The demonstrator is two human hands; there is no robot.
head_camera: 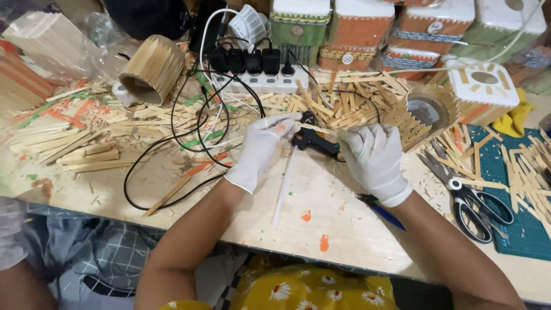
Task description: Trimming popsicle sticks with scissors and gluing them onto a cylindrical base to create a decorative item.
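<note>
Both my hands wear white gloves over a wooden table [321, 212]. My right hand [374, 158] grips the handle of a black glue gun [313, 139], whose white glue stick [284, 186] trails toward me. My left hand [263, 146] pinches a thin wooden stick [313, 127] right at the gun's nozzle. A pile of loose wooden sticks [338, 100] lies just behind both hands.
A white power strip [261, 80] with black plugs and looping cables sits behind. Stick-clad cylinders stand at left [152, 69] and right [427, 112]. Scissors [470, 198] lie by a green cutting mat [511, 189]. Decorated boxes [356, 28] line the back.
</note>
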